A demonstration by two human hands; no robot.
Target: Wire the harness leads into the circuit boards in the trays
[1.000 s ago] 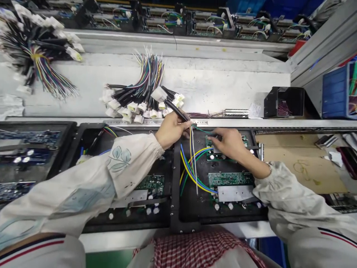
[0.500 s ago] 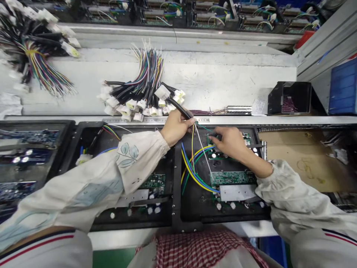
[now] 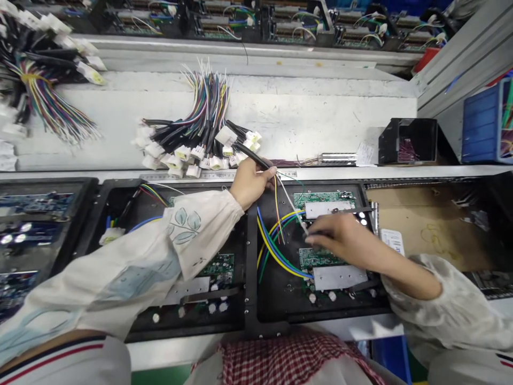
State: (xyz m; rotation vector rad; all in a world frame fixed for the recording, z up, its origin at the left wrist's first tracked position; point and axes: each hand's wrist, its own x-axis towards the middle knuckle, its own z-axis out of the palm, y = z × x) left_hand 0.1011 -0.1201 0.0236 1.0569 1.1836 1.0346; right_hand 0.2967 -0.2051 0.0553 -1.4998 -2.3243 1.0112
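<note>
My left hand (image 3: 252, 182) is closed around a black cable (image 3: 253, 156) with a white connector (image 3: 226, 137) at its upper end. From its lower end several thin coloured wires (image 3: 276, 206) hang over the black tray (image 3: 280, 299). My right hand (image 3: 340, 238) pinches the white wire (image 3: 289, 200) of this cable, between the two boards. The upper circuit board (image 3: 324, 200) and the lower circuit board (image 3: 320, 258) each carry a silver metal plate. Thick blue, yellow and green wires (image 3: 276, 251) curve from their left sides. My right fingertips are slightly blurred.
Behind the tray lies a cable bundle (image 3: 206, 123) with white connectors; another bundle (image 3: 52, 80) is at far left. A black bin (image 3: 409, 141) and a blue bin (image 3: 481, 125) stand at right. A neighbouring tray (image 3: 132, 326) with boards lies under my left arm.
My right hand has moved down from the thin green wire above the upper board to the white wire. The green wire now hangs loose. My left hand keeps its hold on the cable.
</note>
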